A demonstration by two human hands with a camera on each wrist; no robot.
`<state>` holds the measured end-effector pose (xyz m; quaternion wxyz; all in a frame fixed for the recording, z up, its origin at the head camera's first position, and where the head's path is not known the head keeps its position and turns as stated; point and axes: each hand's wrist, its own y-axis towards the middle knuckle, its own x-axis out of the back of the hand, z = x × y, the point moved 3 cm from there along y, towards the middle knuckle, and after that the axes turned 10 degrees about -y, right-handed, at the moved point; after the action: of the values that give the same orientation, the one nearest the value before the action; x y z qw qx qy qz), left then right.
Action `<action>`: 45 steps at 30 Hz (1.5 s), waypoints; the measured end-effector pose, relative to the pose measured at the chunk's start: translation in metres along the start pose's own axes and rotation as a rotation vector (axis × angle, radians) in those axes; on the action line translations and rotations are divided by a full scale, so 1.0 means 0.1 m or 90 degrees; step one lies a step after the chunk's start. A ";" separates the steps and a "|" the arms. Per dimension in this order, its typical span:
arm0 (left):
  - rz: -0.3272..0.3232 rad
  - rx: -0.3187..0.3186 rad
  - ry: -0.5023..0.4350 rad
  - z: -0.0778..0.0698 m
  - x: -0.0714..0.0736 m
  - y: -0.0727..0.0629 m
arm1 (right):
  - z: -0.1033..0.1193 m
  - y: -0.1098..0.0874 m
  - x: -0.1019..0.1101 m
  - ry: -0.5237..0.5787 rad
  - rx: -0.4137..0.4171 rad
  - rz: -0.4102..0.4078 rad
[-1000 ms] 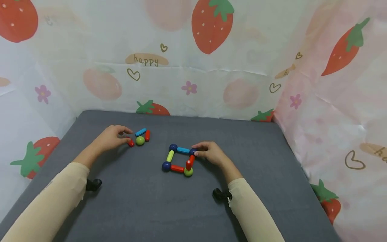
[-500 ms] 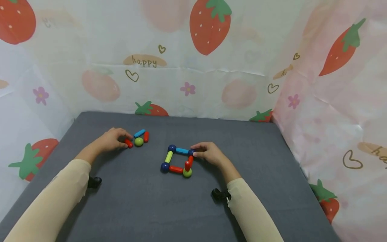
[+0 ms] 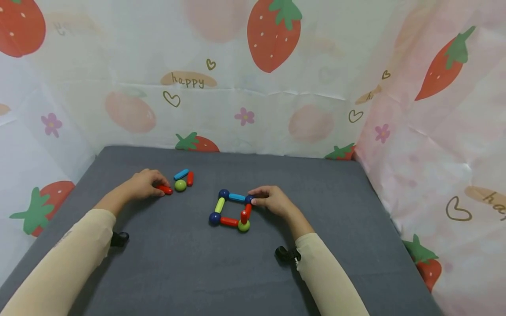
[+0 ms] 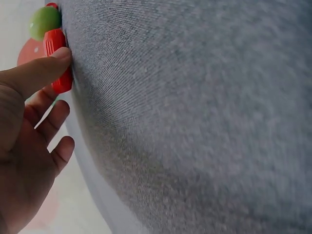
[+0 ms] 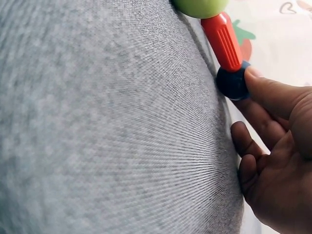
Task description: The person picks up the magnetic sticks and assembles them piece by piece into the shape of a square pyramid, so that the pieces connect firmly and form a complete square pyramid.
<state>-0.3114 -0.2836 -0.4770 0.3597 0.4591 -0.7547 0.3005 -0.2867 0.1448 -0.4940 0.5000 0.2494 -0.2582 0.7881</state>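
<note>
My left hand (image 3: 143,185) pinches a loose red rod (image 3: 165,190) at the left of the table. In the left wrist view the thumb lies across that ribbed rod, with fingers on its far side. My right hand (image 3: 274,202) pinches a dark blue ball (image 5: 233,84) at the far right corner of a four-sided frame of rods and balls. That frame has a light blue rod (image 3: 237,197), a yellow-green rod (image 3: 220,205), a red front rod (image 3: 229,221) and a red right rod (image 5: 223,41). On its green corner ball (image 3: 243,226) another red rod (image 3: 243,216) stands up.
Just right of the left hand lie a loose green ball (image 3: 180,185), a light blue rod (image 3: 181,174) and a red rod (image 3: 190,178). A grey cloth (image 3: 189,267) covers the table. Strawberry-print sheets (image 3: 272,109) hang at the back and sides.
My left hand has settled lower over the loose red rod, and the rod has turned more sideways, shifting slightly left. My right hand stays on the frame's corner ball.
</note>
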 end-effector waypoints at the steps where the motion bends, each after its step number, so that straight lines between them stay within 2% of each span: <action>1: 0.001 -0.004 0.001 -0.01 0.01 -0.02 | 0.00 0.00 0.00 0.000 0.000 0.000; 8: -0.023 -0.020 -0.018 -0.11 0.08 -0.12 | -0.02 0.02 0.00 0.005 0.000 0.001; 13: -0.052 -0.035 -0.059 -0.25 0.08 -0.19 | -0.02 0.02 0.01 0.001 0.001 0.005; 22: -0.072 -0.037 -0.130 -0.60 -0.06 -0.26 | -0.02 0.02 0.00 0.009 0.001 0.007; 26: -0.078 -0.058 -0.174 -0.76 -0.15 -0.25 | -0.01 0.01 -0.01 0.008 -0.004 0.007; 32: -0.058 -0.085 -0.231 -0.97 -0.33 -0.22 | -0.02 0.03 0.00 0.003 -0.009 0.001; 40: -0.028 -0.131 -0.252 -1.19 -0.53 -0.18 | -0.04 0.03 0.00 0.003 -0.003 -0.002; 45: -0.008 -0.128 -0.258 -1.29 -0.63 -0.16 | -0.04 0.02 -0.01 0.004 -0.002 -0.002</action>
<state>-0.2416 -0.1583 -0.4543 0.2466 0.4765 -0.8348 0.1234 -0.2891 0.1461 -0.4975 0.5027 0.2464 -0.2570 0.7877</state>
